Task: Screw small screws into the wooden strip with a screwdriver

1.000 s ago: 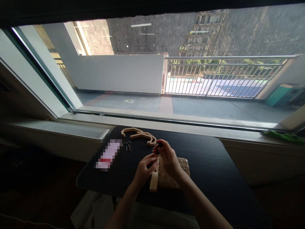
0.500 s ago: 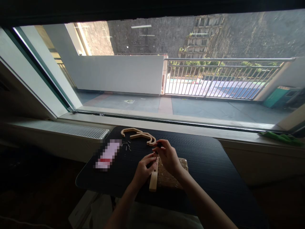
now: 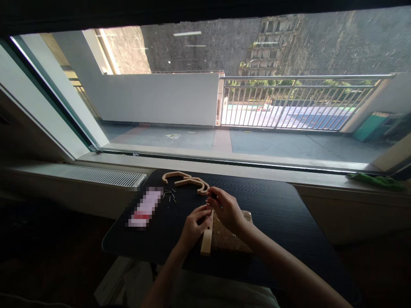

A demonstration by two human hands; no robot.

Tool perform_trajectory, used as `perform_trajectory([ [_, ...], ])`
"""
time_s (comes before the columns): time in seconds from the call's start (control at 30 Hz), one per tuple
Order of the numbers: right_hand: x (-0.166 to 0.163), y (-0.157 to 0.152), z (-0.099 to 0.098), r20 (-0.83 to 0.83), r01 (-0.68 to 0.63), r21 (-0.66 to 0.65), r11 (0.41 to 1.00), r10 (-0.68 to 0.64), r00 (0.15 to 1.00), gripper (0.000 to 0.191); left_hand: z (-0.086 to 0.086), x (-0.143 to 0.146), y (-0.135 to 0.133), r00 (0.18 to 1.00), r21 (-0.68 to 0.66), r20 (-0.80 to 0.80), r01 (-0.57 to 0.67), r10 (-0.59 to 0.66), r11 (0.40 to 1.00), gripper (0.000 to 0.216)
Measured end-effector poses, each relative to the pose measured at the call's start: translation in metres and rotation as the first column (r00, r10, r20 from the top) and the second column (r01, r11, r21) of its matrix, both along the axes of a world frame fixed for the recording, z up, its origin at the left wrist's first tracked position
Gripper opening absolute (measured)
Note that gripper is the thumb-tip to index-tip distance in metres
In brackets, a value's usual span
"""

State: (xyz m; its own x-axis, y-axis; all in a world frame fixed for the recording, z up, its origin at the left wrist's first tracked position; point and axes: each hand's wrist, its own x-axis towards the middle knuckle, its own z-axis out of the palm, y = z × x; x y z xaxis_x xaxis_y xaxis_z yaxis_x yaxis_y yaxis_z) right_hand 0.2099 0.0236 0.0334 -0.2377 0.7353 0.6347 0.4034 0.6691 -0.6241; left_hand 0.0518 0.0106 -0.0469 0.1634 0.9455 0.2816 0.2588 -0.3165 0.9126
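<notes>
A white radiator (image 3: 80, 173) runs along the wall, left of the black desk (image 3: 279, 205). Near the desk's left edge lies a pink and white box (image 3: 145, 208); it is blurred, so its label cannot be read. Just to the right of the box are a few little dark pins (image 3: 170, 196), scattered on the desk. Behind the pins, close to the far edge, lie some curved wooden pieces (image 3: 186, 180), flat and touching each other.

The left hand (image 3: 192, 226) is near the middle of the desk, close to the front edge. Its fingers are bent and pressed together on the far end of a wooden strip (image 3: 207, 241). The strip is pale and thin. It points from the front edge toward the window, and its near end sticks out below the hand, to the hand's right.

The right hand (image 3: 226, 209) is just beside the left hand, on the other side of the strip. Its fingertips pinch a small dark thing (image 3: 213, 196) right above the far end of the strip. The thing is too small to tell what it is. Both hands almost touch there.

Under the right hand and wrist lies a flat brown board (image 3: 233, 244), and the strip lies along the board's left side.

Far to the right, off the desk, a green cloth (image 3: 375, 180) lies on the window sill.
</notes>
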Motion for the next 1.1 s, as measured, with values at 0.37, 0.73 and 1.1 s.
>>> perform_trajectory([
  [0.37, -0.001, -0.003, 0.000, -0.001, 0.028, 0.039, 0.999, -0.028, 1.000, 0.018, -0.002, 0.001, 0.000, 0.999, -0.026, 0.036, -0.002, 0.003, 1.000, 0.023],
  [0.73, -0.005, -0.005, -0.011, -0.155, 0.090, 0.007, 0.996, -0.088, 0.984, 0.018, -0.003, 0.000, 0.000, 1.000, -0.050, 0.002, -0.016, 0.016, 0.999, 0.024],
  [1.1, -0.013, -0.003, -0.009, -0.163, 0.103, -0.017, 0.995, -0.104, 0.981, 0.020, -0.004, -0.001, 0.002, 1.000, -0.029, -0.001, -0.017, 0.017, 0.999, 0.024],
])
